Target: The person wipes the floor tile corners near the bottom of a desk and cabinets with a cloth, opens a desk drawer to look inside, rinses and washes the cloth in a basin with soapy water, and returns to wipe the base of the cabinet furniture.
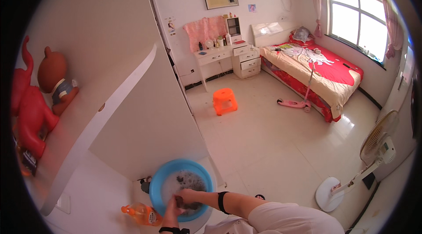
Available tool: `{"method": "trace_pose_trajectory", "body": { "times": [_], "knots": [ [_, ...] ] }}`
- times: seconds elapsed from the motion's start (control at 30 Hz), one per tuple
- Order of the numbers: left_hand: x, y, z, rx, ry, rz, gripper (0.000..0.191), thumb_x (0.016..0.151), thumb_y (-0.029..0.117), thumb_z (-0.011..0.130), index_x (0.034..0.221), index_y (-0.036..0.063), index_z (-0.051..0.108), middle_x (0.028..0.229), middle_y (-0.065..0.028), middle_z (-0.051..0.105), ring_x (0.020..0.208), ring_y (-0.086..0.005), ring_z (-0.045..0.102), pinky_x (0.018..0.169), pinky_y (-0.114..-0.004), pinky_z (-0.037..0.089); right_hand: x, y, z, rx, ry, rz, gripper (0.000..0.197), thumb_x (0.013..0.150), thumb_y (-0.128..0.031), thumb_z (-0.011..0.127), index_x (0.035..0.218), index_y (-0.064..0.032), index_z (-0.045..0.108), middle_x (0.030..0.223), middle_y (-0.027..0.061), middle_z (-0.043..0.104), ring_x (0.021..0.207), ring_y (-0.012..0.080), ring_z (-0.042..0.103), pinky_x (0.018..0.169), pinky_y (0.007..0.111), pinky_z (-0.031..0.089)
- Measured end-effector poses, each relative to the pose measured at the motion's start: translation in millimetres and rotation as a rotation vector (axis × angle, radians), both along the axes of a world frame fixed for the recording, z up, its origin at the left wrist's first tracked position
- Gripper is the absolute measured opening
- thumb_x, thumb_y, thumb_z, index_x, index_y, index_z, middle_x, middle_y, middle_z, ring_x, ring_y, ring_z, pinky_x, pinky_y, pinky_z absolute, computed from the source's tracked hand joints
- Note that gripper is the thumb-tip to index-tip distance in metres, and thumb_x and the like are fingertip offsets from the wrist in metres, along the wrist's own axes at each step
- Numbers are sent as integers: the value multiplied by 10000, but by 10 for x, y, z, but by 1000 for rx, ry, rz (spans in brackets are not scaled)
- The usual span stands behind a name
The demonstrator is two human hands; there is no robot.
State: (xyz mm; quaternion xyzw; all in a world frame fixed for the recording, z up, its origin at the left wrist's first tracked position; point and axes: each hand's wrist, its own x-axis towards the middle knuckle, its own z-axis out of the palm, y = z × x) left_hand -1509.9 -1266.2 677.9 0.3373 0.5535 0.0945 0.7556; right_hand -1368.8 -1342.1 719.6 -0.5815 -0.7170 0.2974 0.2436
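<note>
A round blue plastic basin [157,190] holds foamy water [169,184] and a dark wet cloth [193,206]. Both hands are down inside it, close together over its near half. My right hand [188,195] comes in from the right and grips part of the cloth. From below, my left hand [174,206] meets it, closed around the same bunched piece. Suds and the hands themselves hide some of the fingers and most of the cloth's shape. An orange liquid bottle [145,215] with an orange cap is beside the basin, to the left.
A white curved shelf [113,97] with red and brown figurines [34,115] juts in at left. An orange plastic stool [225,101] is on the tiled floor ahead. Farther off are a pink scooter [296,103], a bed [316,66] and a white desk [214,57]. A standing fan [379,145] is at right.
</note>
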Motion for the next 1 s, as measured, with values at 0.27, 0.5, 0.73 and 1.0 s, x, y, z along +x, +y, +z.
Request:
{"method": "trace_pose_trajectory", "body": {
  "times": [0.27,0.5,0.73,1.0],
  "knots": [
    [-155,42,373,-129,-428,274,230,874,371,512,916,178,630,866,-5,654,796,-166,605,715,-333,465,-290,-94,428,354,-290,-90,140,732,-189,582,808,-99,657,937,91,638,1038,270,537,822,390,433],
    [-226,191,48,58,-302,273,205,822,344,615,829,140,591,705,-46,606,584,-197,551,545,-332,451,-378,-92,158,578,-384,-250,323,685,-293,600,922,-78,641,1029,137,569,1045,297,471,916,435,370],
    [189,285,781,411,42,66,277,824,326,637,743,74,555,514,-27,434,384,-123,377,369,-302,268,216,-7,-173,388,-26,-350,322,714,-317,620,957,-108,651,986,161,601,968,323,547,817,454,436],
    [179,108,795,634,263,-190,369,845,319,609,741,-24,520,515,-58,447,355,-166,345,369,-320,265,343,-385,-94,-179,10,-282,340,802,-345,559,931,-46,657,920,189,617,892,268,598,778,375,475]
  ]
}}
